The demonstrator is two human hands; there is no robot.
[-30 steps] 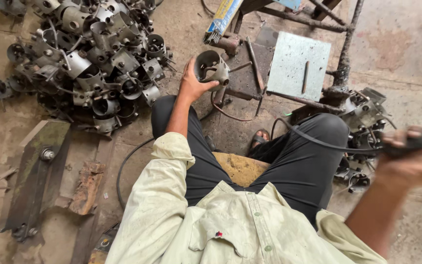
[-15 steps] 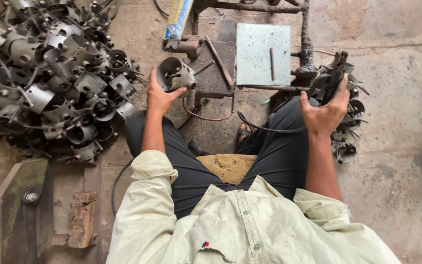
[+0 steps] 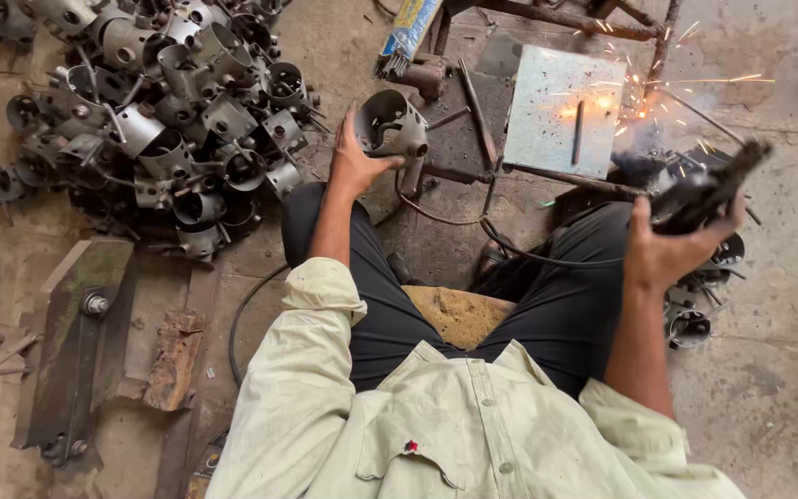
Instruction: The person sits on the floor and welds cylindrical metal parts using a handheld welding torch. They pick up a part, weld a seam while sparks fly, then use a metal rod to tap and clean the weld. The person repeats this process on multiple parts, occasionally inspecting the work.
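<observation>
My left hand (image 3: 355, 162) grips a grey metal tube fitting (image 3: 392, 125), a short cylinder with a welded bracket, held above my left knee. My right hand (image 3: 671, 245) is closed around a black welding electrode holder (image 3: 708, 189) beside my right knee. Sparks and a little smoke (image 3: 644, 115) fly just above the holder, at the right edge of a small square steel plate (image 3: 561, 115). A thin rod (image 3: 580, 129) lies on that plate. A black cable (image 3: 528, 254) runs across my lap toward the holder.
A big heap of similar grey tube fittings (image 3: 159, 120) fills the floor at upper left. More fittings (image 3: 695, 319) lie by my right leg. A metal jig with a bolt (image 3: 85, 323) sits at lower left. A packet of welding rods (image 3: 408, 32) lies at the top.
My right hand swung in from the far right with the holder to the plate's right edge, where sparks now fly. The left hand has kept the fitting in about the same place.
</observation>
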